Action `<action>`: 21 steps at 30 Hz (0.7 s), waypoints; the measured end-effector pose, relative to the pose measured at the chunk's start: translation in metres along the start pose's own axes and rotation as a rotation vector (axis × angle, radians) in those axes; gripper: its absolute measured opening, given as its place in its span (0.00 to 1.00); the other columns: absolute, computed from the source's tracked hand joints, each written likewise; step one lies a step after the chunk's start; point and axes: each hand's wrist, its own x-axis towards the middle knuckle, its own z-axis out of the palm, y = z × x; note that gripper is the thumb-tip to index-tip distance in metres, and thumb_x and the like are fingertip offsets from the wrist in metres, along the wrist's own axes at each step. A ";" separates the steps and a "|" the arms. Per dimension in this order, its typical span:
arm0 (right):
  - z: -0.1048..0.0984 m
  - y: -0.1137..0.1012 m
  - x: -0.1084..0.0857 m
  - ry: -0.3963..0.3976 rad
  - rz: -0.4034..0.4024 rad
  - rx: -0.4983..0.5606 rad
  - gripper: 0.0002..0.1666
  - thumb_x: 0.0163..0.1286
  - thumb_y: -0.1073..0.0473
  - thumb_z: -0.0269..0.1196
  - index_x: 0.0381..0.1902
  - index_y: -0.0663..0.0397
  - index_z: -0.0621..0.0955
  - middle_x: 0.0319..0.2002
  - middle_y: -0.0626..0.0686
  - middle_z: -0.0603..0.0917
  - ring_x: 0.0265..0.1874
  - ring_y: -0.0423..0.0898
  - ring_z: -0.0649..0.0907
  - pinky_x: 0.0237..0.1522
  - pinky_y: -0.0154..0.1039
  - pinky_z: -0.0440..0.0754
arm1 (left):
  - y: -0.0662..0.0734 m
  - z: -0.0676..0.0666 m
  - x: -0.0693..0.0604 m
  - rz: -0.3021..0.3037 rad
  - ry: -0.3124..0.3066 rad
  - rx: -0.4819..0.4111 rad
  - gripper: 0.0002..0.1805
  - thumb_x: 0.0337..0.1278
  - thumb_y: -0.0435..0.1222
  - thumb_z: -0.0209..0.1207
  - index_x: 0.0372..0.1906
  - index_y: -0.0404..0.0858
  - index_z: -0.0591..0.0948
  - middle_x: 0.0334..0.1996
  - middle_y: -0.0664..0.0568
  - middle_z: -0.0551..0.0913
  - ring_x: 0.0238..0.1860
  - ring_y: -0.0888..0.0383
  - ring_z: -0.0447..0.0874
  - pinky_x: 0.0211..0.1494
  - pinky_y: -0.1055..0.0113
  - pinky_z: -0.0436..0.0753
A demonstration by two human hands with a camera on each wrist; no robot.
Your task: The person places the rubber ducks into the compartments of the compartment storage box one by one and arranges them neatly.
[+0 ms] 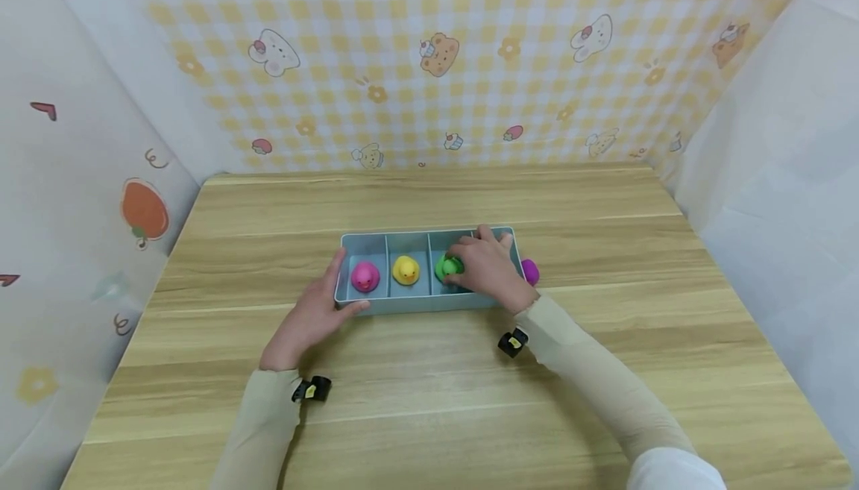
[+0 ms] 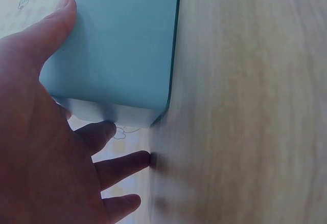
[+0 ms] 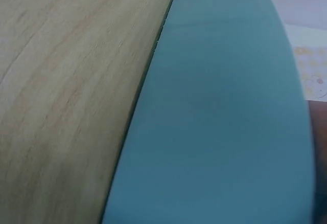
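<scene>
In the head view a blue-grey divided box stands on the table, with a pink rubber duck in its leftmost compartment and a yellow rubber duck in the one beside it. My right hand reaches over the box and pinches a green rubber duck in the third compartment. It covers much of the rightmost compartment. My left hand touches the box's left end, thumb along the front wall; in the left wrist view its fingers are spread and fairly straight. The right wrist view shows mostly box wall.
Just outside the box's right end lies a purple rounded thing, partly hidden by my right wrist. The wooden table runs back to a yellow checked cloth. White cloths hang at both sides.
</scene>
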 end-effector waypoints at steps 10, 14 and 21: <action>-0.010 0.011 -0.006 0.190 -0.118 0.119 0.14 0.55 0.48 0.72 0.38 0.46 0.87 0.40 0.46 0.87 0.34 0.46 0.69 0.40 0.51 0.56 | -0.002 0.001 -0.001 0.014 0.008 0.009 0.56 0.57 0.60 0.57 0.77 0.48 0.35 0.71 0.29 0.55 0.69 0.30 0.56 0.66 0.35 0.62; -0.012 0.021 -0.011 0.263 -0.146 0.178 0.11 0.57 0.52 0.72 0.36 0.48 0.87 0.40 0.47 0.87 0.34 0.46 0.70 0.38 0.50 0.54 | -0.002 0.002 -0.001 0.023 0.011 0.011 0.55 0.57 0.59 0.57 0.77 0.47 0.35 0.71 0.30 0.54 0.69 0.30 0.55 0.66 0.35 0.61; -0.014 0.035 -0.022 0.369 -0.177 0.215 0.11 0.54 0.54 0.73 0.34 0.50 0.87 0.39 0.50 0.87 0.33 0.47 0.72 0.37 0.50 0.54 | -0.001 0.002 0.000 0.043 0.020 0.007 0.55 0.58 0.56 0.59 0.77 0.45 0.36 0.70 0.28 0.56 0.68 0.30 0.57 0.66 0.36 0.62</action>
